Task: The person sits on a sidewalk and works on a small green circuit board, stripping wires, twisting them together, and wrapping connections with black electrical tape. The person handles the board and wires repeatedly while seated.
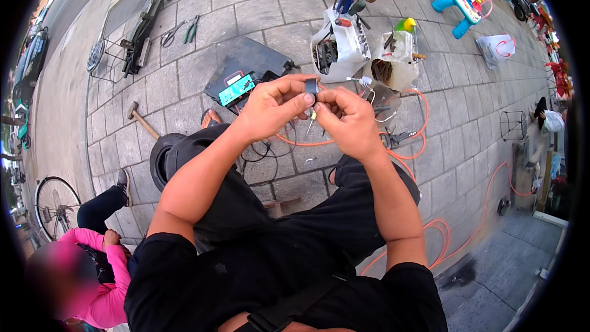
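Both my hands meet above my knees. My left hand (279,103) pinches a small dark round part (311,86) between thumb and fingers; its exact kind is too small to make out. My right hand (349,120) closes its thumb and fingertips against the same part from the right. Just under the fingertips shows a small yellow-green piece (313,115) with a thin tip pointing down; I cannot tell which hand grips it. Beyond my left hand lies a dark flat case (255,55) with a turquoise box (236,90) at its near edge.
A hammer (142,120), pliers (191,29) and a black folded frame (142,37) lie left. Cut-open white containers (338,55) hold tools ahead. An orange hose (427,117) loops right. A person in pink (114,276) sits at lower left, near a bicycle wheel (56,209).
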### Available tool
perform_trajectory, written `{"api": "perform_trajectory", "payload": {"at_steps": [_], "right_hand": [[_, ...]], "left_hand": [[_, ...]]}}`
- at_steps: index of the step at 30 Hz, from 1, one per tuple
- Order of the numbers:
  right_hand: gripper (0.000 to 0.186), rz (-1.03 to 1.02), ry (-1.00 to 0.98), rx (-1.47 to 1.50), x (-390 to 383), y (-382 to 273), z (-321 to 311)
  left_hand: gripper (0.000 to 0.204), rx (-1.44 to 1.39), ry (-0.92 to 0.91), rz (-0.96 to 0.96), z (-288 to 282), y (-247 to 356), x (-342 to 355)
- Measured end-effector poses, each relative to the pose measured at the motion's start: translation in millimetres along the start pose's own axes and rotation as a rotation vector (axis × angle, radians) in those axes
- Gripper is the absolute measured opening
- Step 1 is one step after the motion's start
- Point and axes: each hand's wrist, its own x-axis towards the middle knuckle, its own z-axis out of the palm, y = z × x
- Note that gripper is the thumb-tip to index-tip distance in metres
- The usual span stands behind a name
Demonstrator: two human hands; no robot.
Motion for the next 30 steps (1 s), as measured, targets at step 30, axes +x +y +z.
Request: {"api": "perform_trajectory", "payload": {"at_steps": [30], "right_hand": [[0.026, 0.244, 0.053, 0.575, 8, 0, 9]], "left_hand": [[0.019, 0.372, 0.047, 0.407, 12, -1, 0]]}}
